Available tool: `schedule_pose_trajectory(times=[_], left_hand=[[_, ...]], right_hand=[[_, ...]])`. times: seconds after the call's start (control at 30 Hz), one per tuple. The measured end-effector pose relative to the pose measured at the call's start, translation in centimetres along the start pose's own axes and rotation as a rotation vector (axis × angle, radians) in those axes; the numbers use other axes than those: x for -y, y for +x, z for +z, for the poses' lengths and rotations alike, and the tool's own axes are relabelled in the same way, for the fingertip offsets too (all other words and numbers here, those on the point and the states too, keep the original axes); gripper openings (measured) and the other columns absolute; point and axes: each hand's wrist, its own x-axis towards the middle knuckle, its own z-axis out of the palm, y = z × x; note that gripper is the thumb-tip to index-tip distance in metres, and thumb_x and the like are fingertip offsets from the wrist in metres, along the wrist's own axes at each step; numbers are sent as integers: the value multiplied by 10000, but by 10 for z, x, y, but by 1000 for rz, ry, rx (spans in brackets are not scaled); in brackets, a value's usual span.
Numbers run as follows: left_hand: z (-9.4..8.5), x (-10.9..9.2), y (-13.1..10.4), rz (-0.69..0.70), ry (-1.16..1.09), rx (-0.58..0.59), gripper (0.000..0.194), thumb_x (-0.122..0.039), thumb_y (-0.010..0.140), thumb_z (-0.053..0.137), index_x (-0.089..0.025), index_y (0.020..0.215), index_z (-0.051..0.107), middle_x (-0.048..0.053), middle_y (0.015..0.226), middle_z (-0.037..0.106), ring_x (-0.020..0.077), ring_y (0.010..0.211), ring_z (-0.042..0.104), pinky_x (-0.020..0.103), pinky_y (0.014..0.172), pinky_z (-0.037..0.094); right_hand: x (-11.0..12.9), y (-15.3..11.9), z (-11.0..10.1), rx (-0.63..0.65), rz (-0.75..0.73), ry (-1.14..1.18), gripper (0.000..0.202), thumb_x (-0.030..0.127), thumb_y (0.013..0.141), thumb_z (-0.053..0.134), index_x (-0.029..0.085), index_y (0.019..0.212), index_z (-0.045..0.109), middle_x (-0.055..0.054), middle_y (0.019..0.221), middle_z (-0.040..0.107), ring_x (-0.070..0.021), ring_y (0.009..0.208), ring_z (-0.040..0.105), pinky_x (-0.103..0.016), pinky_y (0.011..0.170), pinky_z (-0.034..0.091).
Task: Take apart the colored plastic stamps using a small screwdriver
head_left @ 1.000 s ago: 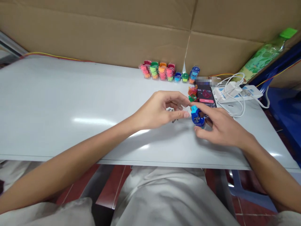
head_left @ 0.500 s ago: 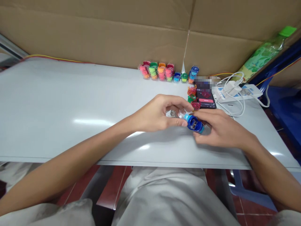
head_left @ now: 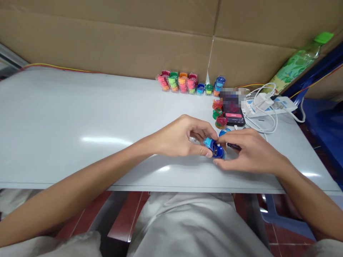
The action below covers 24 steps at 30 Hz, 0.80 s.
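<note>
A small blue sharpener [head_left: 218, 152] with a light blue part is held between both hands above the front of the white table. My left hand [head_left: 187, 137] pinches its left side between thumb and fingers. From the right, my right hand [head_left: 245, 150] grips the other side with thumb and fingertips. Small metal pieces [head_left: 193, 140] show partly behind my left hand. Another blue piece [head_left: 224, 132] lies just beyond my right fingers, and a dark item [head_left: 234, 146] is partly hidden under my right hand.
Colourful sharpeners [head_left: 183, 82] stand in stacks along the cardboard wall [head_left: 120, 39]. More pieces [head_left: 221, 121] lie beside a phone [head_left: 233, 112]. White cables and a power strip [head_left: 285, 103] are at the right, with a green-capped bottle [head_left: 297, 64] behind.
The blue sharpener has moved slightly left and down and has turned in my hands. Both hands have shifted a little towards the table's front edge. The blue piece beyond my right fingers now shows.
</note>
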Motion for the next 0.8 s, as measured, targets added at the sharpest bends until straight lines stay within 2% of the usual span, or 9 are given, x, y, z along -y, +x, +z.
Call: schedule_pose_trajectory(times=[0.13,0.23,0.27,0.3,0.37,0.47,0.57,0.67,0.8], left_hand=[[0,-3,-1,-3,-9,-20,337,-299,827,889,-163,1122,800,59,1038,833,173,878,774,322,878,639],[2,-4,-1,-3,84,-23,329,-310,850,864,-174,1142,801,55,1088,826,174,900,778,311,876,632],[3,-4,-2,-1,124,-15,323,-303,850,858,-176,1142,800,52,1090,823,173,899,778,302,862,629],[5,-4,-2,4,159,-2,317,-296,849,853,-174,1136,798,50,1077,821,171,888,778,291,838,625],[8,-3,-3,18,198,23,302,-291,848,847,-169,1119,790,48,1031,818,163,849,772,267,780,611],[10,-3,-4,30,216,35,272,-288,861,839,-168,1098,782,44,980,815,147,787,758,241,706,577],[11,-4,-4,36,235,34,236,-276,878,825,-171,1085,782,42,983,812,141,767,749,233,667,549],[11,-4,-5,50,249,46,220,-280,889,817,-169,1076,783,49,1004,811,141,767,745,239,664,545],[11,-4,-4,47,256,64,236,-294,898,816,-164,1092,783,55,1012,807,143,769,744,245,668,546]], right_hand=[[-3,0,-3,-45,22,70,258,464,875,846,220,946,800,26,726,698,-108,587,494,-295,604,355],[-16,0,-21,-123,160,165,358,558,860,854,279,1082,826,26,839,778,-111,562,477,-308,563,361],[-24,0,-30,-192,212,147,324,554,900,813,278,1069,831,20,808,773,-122,547,474,-319,557,367],[-32,1,-39,-237,281,77,294,531,944,767,282,1085,831,4,839,785,-139,553,505,-337,567,386],[-51,4,-54,-310,315,-139,210,435,975,720,286,1082,822,-34,957,811,-182,604,575,-392,648,449],[-78,16,-66,-209,286,-415,220,278,984,623,284,1088,817,-102,1076,811,-313,853,710,-492,796,512],[-98,29,-62,-80,263,-494,221,202,915,644,250,1021,831,-130,1052,802,-379,992,725,-521,863,522],[-110,38,-52,-49,283,-523,217,190,906,643,240,988,837,-131,994,782,-348,919,702,-474,807,498],[-114,39,-45,-55,308,-553,219,166,898,633,206,978,833,-148,980,753,-282,853,645,-394,737,420]])
